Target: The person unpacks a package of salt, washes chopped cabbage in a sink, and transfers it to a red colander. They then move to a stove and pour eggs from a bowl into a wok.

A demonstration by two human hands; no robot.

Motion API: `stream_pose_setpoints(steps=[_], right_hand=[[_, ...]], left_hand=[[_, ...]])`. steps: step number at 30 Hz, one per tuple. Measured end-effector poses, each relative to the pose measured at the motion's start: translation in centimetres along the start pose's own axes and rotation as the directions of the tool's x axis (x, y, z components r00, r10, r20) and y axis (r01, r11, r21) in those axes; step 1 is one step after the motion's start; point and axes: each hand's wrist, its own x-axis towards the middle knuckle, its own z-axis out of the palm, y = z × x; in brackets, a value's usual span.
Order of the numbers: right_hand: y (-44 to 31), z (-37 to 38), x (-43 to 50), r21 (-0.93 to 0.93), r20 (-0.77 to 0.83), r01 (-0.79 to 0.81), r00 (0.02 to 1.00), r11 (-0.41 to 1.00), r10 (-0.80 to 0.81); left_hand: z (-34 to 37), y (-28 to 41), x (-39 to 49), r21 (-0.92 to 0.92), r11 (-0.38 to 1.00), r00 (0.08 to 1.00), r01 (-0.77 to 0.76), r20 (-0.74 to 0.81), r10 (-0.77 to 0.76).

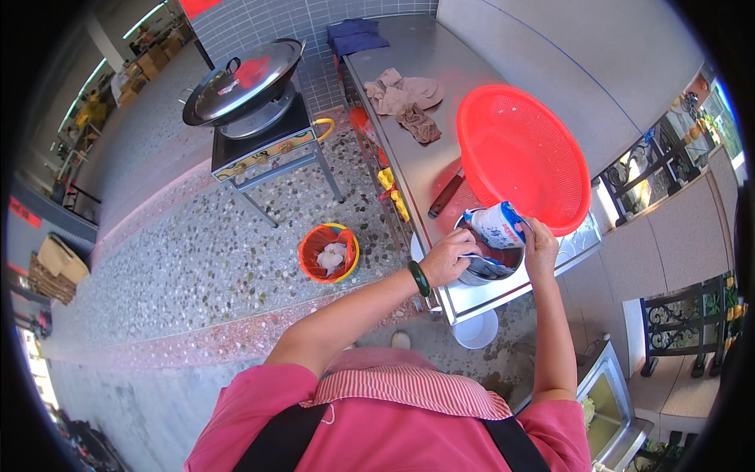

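A white and blue printed plastic packet (494, 229) is held between my two hands, over a round metal pot (473, 278) at the near end of the steel table. The fingers of my left hand (453, 258) pinch the packet's left edge. My right hand (540, 246) grips its right side near the top. Reddish contents show inside the pot, partly hidden by the packet and my fingers. Just beyond the pot, a large red plastic colander (525, 153) stands on the table. A dark wooden handle (446, 196) sticks out from beside the colander.
Crumpled cloths (407, 97) lie farther back on the steel table (454, 50). To the left, a lidded wok (250, 74) sits on a gas stove (265, 150). A lined waste bin (302, 251) is on the floor. Below the table's near corner is a white basin (479, 329).
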Motion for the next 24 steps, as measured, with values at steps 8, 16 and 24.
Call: stream_pose_setpoints(steps=[8,16,24], right_hand=[[1.2,0.6,-1.6,-0.052,0.183,0.162,0.972,0.985,-0.15],[1.7,0.8,-4.9,0.192,0.172,-0.162,0.977,0.968,0.129],[0.4,-1.1,-10.5,0.174,-0.122,-0.286,0.943,0.942,0.309]], left_hand=[[1.0,0.8,0.3,0.018,1.0,0.999,0.007,0.04,-0.008],[2.6,1.4,0.6,-0.023,0.984,0.984,0.175,0.036,-0.174],[2.3,2.9,1.1,-0.226,0.943,0.969,0.243,0.026,-0.244]])
